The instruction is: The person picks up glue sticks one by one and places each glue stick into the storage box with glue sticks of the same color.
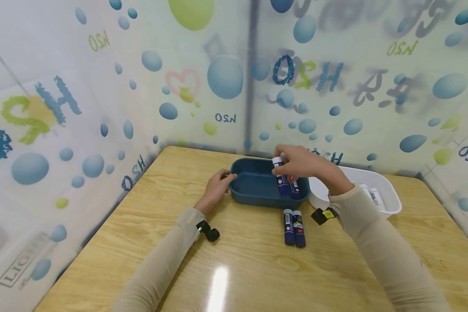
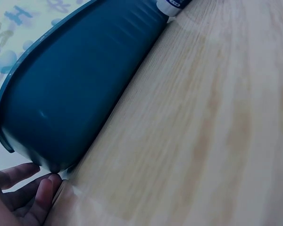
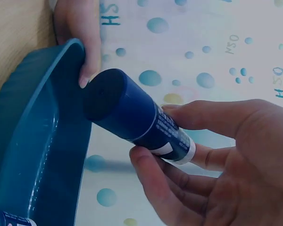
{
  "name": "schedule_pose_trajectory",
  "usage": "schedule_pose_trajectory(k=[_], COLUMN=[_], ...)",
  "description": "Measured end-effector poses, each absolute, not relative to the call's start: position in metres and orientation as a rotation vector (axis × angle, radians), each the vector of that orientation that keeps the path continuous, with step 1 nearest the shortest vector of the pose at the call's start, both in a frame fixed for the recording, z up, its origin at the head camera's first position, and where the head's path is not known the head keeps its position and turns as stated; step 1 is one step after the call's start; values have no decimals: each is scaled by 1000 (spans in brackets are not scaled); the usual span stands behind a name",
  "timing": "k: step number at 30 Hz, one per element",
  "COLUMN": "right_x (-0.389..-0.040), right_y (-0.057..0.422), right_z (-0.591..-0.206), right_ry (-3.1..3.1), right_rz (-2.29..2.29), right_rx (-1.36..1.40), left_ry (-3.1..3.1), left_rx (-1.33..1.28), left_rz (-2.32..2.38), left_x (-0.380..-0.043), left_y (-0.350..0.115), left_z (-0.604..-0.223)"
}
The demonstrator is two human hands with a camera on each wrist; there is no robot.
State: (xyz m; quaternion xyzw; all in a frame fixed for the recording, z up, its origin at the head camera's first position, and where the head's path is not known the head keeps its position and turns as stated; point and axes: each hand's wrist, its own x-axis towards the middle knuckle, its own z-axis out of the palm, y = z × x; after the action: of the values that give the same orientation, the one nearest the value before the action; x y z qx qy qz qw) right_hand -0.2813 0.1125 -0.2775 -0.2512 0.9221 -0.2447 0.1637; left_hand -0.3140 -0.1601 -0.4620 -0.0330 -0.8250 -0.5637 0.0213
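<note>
My right hand (image 1: 298, 162) holds a dark blue glue stick (image 1: 281, 180) with a white end, tilted, over the right part of a teal plastic bin (image 1: 257, 200). The right wrist view shows thumb and fingers around the glue stick (image 3: 132, 110), its broad blue end away from the palm. Another glue stick (image 1: 295, 190) lies inside the bin at its right end. At the bin's left end, my left hand (image 1: 217, 186) grips the rim, thumb over the edge and fingers outside. Two more blue glue sticks (image 1: 289, 227) lie side by side on the table before the bin.
A white bin (image 1: 391, 190) stands right of the teal one, partly hidden by my right forearm, with white tubes (image 1: 375, 197) inside. Behind both bins rises a patterned curtain (image 1: 195, 121). The wooden table (image 1: 249, 260) extends toward me.
</note>
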Motion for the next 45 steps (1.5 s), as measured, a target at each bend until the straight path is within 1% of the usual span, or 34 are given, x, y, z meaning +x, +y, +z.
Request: schedule_pose_trajectory(k=[9,23,34,45], right_x=[-309,-345,-354,-355], right_y=[108,106,105,115], right_z=[-268,-278,-279,-305], right_ry=[2619,2625,2597,2550], right_rz=[-696,-661,-564,-519], right_rx=[-606,-508,-462,-454], left_ry=[-2563,-2556,-2552,-2552], left_rx=[-76,-99,-92,-87], left_rz=[-1756,-1768,-1747,-1743], left_x=[-311,-309,-313,-313], left_y=[-158,-158,-158,-159], left_z=[-462,-463,-463,-461])
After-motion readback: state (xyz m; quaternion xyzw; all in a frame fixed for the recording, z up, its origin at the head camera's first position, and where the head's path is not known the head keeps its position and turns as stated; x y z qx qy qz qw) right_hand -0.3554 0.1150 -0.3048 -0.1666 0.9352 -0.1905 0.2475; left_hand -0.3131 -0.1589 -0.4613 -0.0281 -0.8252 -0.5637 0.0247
